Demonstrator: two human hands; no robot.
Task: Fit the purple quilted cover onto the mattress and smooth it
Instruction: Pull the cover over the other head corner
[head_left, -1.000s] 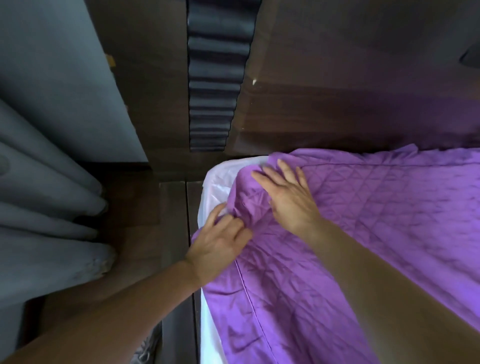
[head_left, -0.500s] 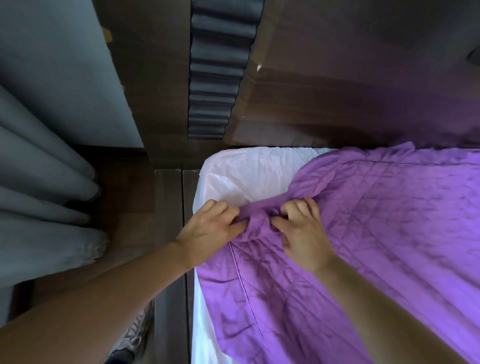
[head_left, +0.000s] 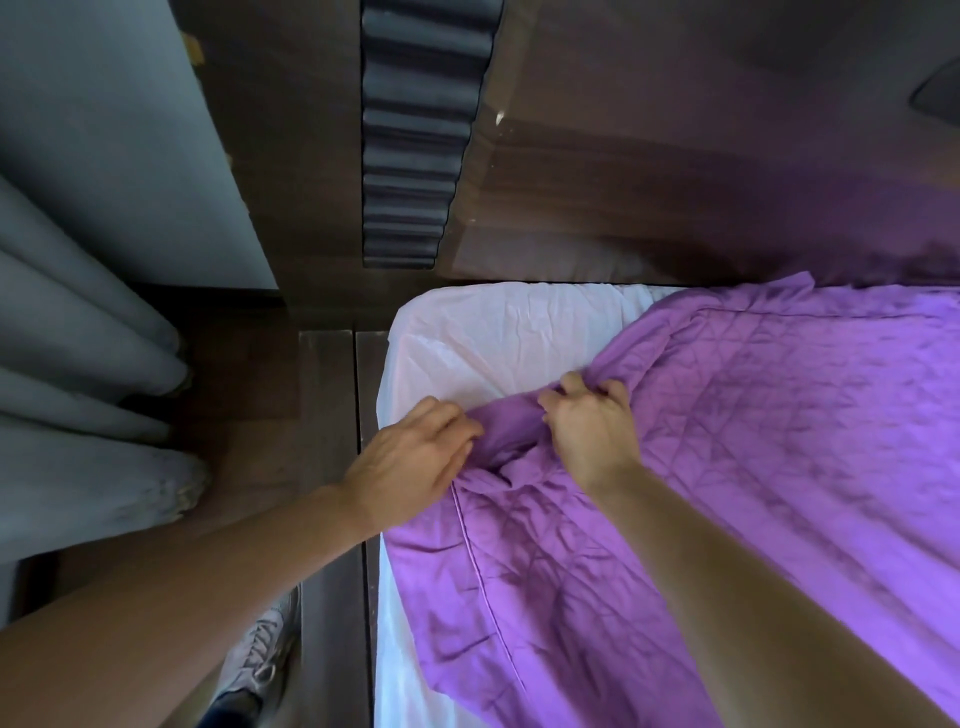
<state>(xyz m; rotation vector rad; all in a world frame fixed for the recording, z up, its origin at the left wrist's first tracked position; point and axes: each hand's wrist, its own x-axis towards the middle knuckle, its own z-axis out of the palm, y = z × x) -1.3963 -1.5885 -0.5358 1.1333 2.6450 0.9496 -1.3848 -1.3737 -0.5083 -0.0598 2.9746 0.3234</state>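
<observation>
Both hands, left (head_left: 410, 457) & right (head_left: 592, 426), had fingers clenched on the purple cover (head_left: 779, 441) bunched short of the mattress (head_left: 493, 343) corner; person probably needed to pull it over that corner w/ even tension.

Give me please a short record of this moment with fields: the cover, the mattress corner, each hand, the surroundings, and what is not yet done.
cover: purple quilted cover, spread over most of the bed, bunched at the near corner
mattress corner: white mattress bare at the corner beside the dark wooden headboard
left hand: left hand grips the bunched cover edge
right hand: right hand is closed on the same fold
surroundings: grey curtain at left; wooden floor; a shoe below
not yet done: corner not covered, cover wrinkled
</observation>
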